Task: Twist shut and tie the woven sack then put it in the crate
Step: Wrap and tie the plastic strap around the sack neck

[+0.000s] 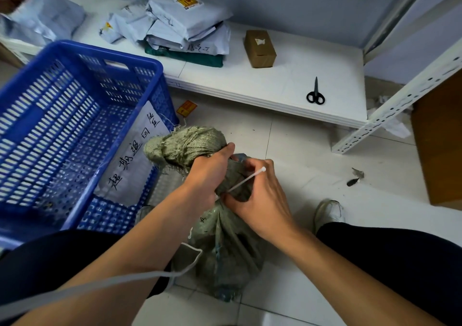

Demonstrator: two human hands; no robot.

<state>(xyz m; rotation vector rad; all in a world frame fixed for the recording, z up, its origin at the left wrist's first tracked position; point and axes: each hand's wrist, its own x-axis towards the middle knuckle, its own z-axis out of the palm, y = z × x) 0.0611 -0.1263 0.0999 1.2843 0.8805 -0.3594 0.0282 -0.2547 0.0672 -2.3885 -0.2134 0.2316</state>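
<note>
Woven sack [225, 250], grey-green, is standing upright on the tiled floor [300, 150] between the person's knees. It is sitting just beside the near right corner of the blue crate [105, 49], not inside it. The sack's mouth is gathered and twisted into a neck, and the frayed top [185, 145] is flopping over toward the crate wall. Left hand [210, 173] is gripping the twisted neck from the left, with the fingers wrapping round it and the thumb lying along the upper side. Right hand [260, 200] is working at the same neck from the right, fingers curled, holding a white cable tie [246, 180] against the fabric. The tie is running diagonally across the neck, and its head end is sticking up past the knuckles. Whether it is passing all the way round the neck cannot be told, as both hands are covering that part. The crate is sitting mouth-up at left, with a white sheet [135, 155] bearing handwritten characters lying against its right wall. A white cord [100, 283] is trailing across the left forearm. A white shoe [328, 213] is showing on the floor to the right of the sack. Behind, a low white shelf board [275, 83] is carrying black scissors [315, 93], a small cardboard box [260, 49] and a pile of grey mailer bags [185, 26]. A yellow label [186, 108] is lying on the floor near the crate's far corner.
</note>
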